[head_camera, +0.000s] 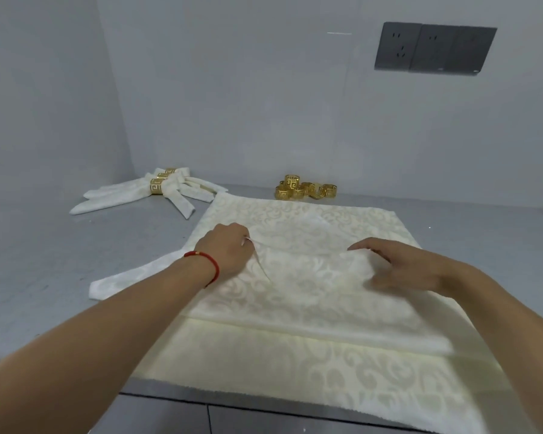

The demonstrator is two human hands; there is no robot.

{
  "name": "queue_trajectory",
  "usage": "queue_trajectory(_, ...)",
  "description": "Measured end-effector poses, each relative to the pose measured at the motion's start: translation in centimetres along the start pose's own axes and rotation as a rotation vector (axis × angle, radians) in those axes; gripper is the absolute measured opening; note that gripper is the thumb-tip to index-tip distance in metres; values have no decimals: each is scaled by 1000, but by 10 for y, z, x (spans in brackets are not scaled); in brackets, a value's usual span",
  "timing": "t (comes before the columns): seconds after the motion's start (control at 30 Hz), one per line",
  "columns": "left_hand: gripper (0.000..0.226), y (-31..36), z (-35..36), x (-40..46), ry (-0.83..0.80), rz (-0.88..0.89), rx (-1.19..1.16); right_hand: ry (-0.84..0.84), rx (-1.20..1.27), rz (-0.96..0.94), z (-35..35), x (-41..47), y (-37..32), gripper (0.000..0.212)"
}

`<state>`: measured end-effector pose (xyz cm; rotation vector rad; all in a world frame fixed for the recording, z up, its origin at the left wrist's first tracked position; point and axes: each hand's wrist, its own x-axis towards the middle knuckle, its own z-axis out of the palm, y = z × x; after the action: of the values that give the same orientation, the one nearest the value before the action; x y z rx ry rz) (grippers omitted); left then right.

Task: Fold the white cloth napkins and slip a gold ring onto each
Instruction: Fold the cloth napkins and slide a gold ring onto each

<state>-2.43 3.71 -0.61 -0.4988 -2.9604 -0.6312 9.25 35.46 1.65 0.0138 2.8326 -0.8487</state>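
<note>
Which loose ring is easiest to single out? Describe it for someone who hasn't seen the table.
Look below the dark wall sockets, where the grey table meets the wall. The pile of loose gold rings lies there, beyond the spread napkin. Take the top ring, the only one sitting above the others.

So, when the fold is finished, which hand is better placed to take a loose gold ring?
Probably the right hand: the loose rings lie beyond the napkin, nearer its side. The left hand pinches the fold farther away.
</note>
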Motion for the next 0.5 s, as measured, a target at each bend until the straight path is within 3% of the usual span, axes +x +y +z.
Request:
queue_trajectory(0.03, 21, 0, 2, 3, 6, 15, -31, 15, -68, 0, 1, 3, 4, 55)
queue_trajectory(0.13, 25, 6, 2, 15, -9, 69, -93, 107, -144, 16, 1, 17, 6, 16)
queue_trajectory(0.17, 25, 8, 2, 19, -14, 89, -97, 130, -167, 38, 2, 20, 4, 13)
queue_trajectory(0.3, 15, 12, 10, 43, -2, 72, -21, 197, -426, -36, 2, 38, -7, 12)
queue_trajectory(0.43, 19, 11, 15, 61, 16, 59, -21, 260, -294, -236, 12, 59, -13, 18)
queue_trajectory(0.5, 22, 13, 15, 68, 29, 94, -73, 376, -185, -207, 14, 71, -14, 45)
